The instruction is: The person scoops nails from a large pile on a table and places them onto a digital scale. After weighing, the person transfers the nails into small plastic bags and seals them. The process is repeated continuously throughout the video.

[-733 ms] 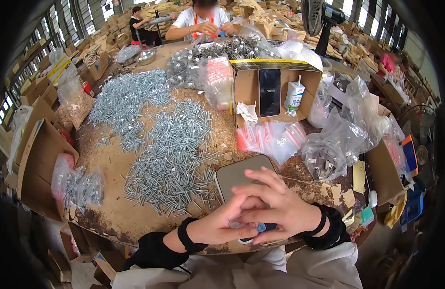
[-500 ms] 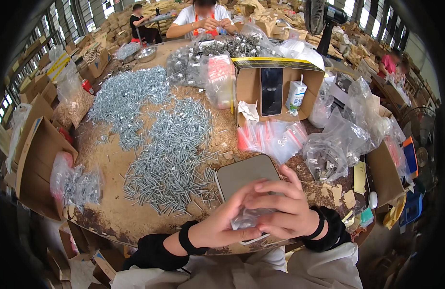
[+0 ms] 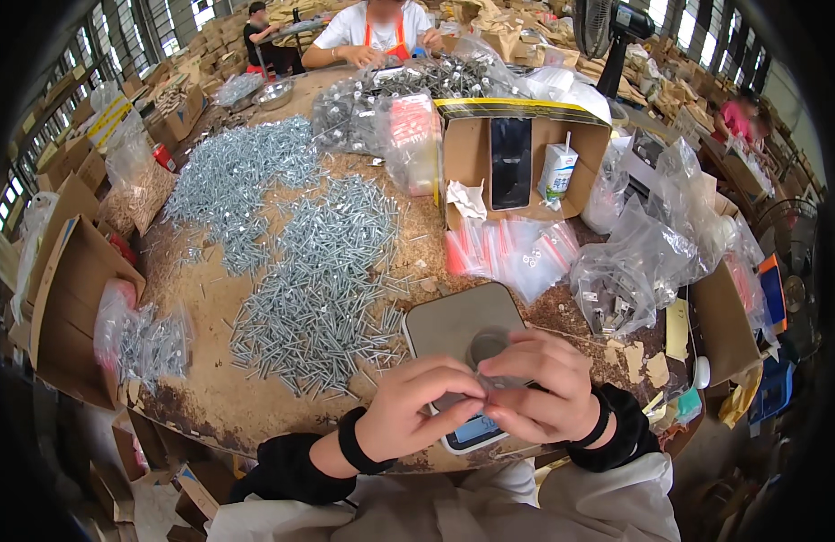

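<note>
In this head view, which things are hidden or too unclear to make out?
- Small clear bag: the left hand and right hand cover most of it, so its contents cannot be told.
- Scale: its display is partly under the hands and too small to make out.
- Clear bags on the right: glare hides what is inside.
- Person far right: blurred near the rim.

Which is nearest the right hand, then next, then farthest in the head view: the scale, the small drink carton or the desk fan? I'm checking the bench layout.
1. Scale: directly beneath the right hand, at the table's near edge.
2. Small drink carton: standing in the open cardboard box, mid-table.
3. Desk fan: past the table's far right side.
</note>
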Tool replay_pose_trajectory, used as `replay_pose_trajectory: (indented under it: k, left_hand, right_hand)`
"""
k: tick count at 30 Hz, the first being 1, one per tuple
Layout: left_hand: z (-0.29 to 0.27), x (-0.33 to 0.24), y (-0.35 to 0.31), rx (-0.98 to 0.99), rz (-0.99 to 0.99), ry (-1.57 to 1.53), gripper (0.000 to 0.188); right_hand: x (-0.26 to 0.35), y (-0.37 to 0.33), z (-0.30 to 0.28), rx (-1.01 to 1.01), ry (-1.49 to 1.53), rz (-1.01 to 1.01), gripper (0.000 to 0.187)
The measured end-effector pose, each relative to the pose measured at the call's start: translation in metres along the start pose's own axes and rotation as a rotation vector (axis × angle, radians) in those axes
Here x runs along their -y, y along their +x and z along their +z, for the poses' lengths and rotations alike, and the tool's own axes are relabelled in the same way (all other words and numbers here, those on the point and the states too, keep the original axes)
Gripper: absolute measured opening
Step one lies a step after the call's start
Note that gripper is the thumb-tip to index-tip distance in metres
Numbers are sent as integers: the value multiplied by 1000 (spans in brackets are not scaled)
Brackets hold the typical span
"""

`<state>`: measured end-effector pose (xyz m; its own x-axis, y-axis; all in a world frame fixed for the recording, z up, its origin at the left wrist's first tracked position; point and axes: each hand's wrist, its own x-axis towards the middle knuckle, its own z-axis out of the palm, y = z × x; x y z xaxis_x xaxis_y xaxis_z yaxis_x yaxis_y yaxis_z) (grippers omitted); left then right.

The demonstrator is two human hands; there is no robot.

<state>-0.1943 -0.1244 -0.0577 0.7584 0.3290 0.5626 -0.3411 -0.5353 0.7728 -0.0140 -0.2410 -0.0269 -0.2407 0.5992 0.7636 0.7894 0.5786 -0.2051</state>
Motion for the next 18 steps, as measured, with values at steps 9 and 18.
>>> replay_pose_trajectory:
  k: [9, 18]
  left_hand:
    - [3, 3, -2, 10, 29, 32, 26]
    - [5, -1, -1, 8, -31, 49, 24]
  right_hand:
    - [3, -3, 4, -8, 7, -86, 16]
    - [2, -4, 4, 1, 2, -113, 17]
